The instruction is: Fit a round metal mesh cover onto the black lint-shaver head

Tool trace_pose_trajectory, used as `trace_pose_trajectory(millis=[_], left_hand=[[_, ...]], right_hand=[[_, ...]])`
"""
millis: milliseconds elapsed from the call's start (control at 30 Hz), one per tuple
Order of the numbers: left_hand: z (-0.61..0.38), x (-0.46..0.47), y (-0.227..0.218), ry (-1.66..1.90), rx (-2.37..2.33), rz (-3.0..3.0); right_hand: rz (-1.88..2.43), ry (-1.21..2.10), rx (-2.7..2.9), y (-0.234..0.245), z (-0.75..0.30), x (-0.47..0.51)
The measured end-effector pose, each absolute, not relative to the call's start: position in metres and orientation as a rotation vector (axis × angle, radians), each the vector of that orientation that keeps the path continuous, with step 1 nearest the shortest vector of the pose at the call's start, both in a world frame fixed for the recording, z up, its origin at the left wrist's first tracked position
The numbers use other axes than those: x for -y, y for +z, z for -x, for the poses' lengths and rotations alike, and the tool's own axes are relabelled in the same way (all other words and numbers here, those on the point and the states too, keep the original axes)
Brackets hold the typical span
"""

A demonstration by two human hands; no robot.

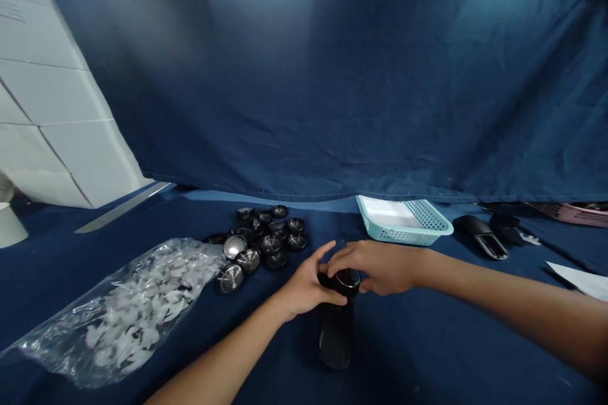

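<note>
A black handheld device [335, 336] with a long body lies on the blue cloth in front of me. At its far end is a round black cap [348, 278] with a shiny rim. My left hand [304, 283] grips the device's far end from the left, thumb along the near side. From the right, my right hand [380, 266] curls its fingers and thumb around the round cap; some fingertips are hidden. Several loose round black caps [270, 243], some with silvery perforated faces, lie in a pile to the left of my hands.
A clear plastic bag [142, 316] of small white pieces lies at the left. Behind my right hand stands a light blue basket [403, 234]. Another black device [479, 236] and white paper [579, 280] are at the right. A blue curtain [332, 76] hangs across the back.
</note>
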State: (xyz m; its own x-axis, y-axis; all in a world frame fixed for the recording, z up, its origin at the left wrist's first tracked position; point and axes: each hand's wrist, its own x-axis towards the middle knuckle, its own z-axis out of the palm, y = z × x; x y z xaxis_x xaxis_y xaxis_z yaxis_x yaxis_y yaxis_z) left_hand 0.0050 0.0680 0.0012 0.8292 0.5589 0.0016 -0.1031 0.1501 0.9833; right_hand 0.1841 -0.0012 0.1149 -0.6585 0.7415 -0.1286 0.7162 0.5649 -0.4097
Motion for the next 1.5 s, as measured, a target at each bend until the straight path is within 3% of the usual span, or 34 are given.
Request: trace_pose_trajectory(millis=[200, 333, 600, 833, 1100, 1333, 1500], left_hand=[[0.001, -0.071, 0.007, 0.337, -0.383, -1.425], [0.001, -0.069, 0.008, 0.307, -0.343, -1.439], [-0.005, -0.057, 0.004, 0.469, -0.416, -1.42], [-0.012, -0.055, -0.002, 0.715, -0.482, -1.441], [-0.012, -0.048, -0.002, 0.842, -0.669, -1.583], [-0.013, -0.051, -0.009, 0.891, -0.645, -1.659], [-0.013, -0.052, -0.003, 0.974, -0.701, -1.629]], right_hand=[[0.983, 0.747, 2.812, 0.114, -0.186, 0.011], [1.299, 0.696, 2.73, 0.109, -0.189, 0.017], [2.138, 0.277, 2.286, 0.084, -0.165, 0.019], [1.728, 0.517, 2.391, 0.107, -0.174, 0.017], [2.105, 0.324, 2.159, 0.093, -0.161, 0.002], [1.879, 0.566, 2.212, 0.096, -0.17, -0.002], [1.573, 1.143, 1.308, 0.06, -0.189, 0.022]])
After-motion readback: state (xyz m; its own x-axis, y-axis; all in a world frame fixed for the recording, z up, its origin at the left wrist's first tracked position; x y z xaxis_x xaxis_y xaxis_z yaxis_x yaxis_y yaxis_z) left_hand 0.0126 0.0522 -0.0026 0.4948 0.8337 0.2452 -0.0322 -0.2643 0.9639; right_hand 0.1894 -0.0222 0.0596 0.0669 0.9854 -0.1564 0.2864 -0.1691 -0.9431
